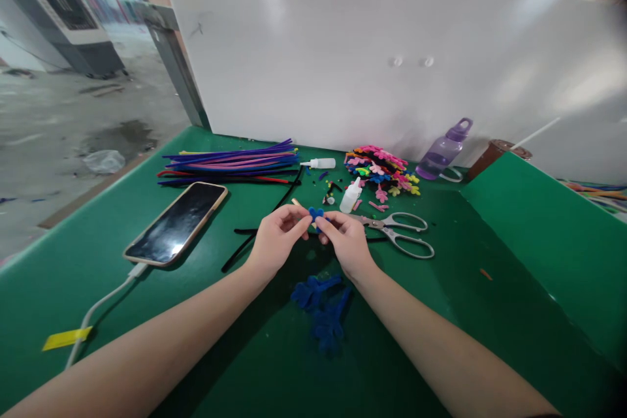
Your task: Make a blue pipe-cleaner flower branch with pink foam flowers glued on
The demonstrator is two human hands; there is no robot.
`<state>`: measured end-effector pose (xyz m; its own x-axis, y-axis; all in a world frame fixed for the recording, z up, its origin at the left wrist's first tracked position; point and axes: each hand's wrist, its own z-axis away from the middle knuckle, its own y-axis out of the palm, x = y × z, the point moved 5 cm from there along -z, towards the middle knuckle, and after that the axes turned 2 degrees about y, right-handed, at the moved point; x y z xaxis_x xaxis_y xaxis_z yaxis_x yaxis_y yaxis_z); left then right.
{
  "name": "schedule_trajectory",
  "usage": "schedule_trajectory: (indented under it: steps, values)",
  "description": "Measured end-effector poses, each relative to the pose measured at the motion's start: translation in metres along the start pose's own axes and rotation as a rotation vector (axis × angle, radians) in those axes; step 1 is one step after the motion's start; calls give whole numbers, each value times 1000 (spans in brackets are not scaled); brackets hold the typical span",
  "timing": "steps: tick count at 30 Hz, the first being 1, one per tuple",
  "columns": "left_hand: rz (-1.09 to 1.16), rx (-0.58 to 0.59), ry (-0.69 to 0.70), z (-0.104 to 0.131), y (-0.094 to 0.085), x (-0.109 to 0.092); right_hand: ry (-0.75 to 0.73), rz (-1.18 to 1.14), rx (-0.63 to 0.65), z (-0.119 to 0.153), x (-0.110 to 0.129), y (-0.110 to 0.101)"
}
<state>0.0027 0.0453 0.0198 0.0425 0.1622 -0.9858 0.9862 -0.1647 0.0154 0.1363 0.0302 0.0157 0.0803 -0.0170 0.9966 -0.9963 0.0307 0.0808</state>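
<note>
Blue pipe-cleaner flower (316, 212), pinched between left hand (280, 235) and right hand (347, 238) above the green table (196, 366), could lose its petal shape should the opposing fingertips press or twist unevenly.

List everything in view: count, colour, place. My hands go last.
Table: one, green, below
Panels: white one, behind; green one, right
Phone: one, dark screen, left
Cable: one, white, at phone
Tape: one, yellow, on cable
Fuzzy stems: many, mixed, back left
Squeeze bottles: two, whitish, centre back
Fuzzy flowers: many, mixed, back right
Scissors: one pair, grey, right
Loose blue pieces: several, blue, front
Water bottle: one, purple, back right
Cooler: one, grey-white, floor
Hands: left, right, pinching blue flower
</note>
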Motion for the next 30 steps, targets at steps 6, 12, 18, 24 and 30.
schedule_trajectory:
  steps: [6, 12, 18, 24, 30]
  values:
    - [-34, -29, 1, 0, -2, 1, -13, -3, 7, 0, 0, 1]
    - [-33, -69, -23, 0, -4, 1, -5, -38, 13, 0, 0, 1]
    - [-46, -94, -35, 1, -5, 3, -1, -29, 14, 0, 1, 1]
    - [-40, -62, -9, 0, -4, 2, 7, 11, 9, -1, -2, 0]
    - [-61, -52, -9, -1, -5, 5, -13, 19, 12, -4, -5, -1]
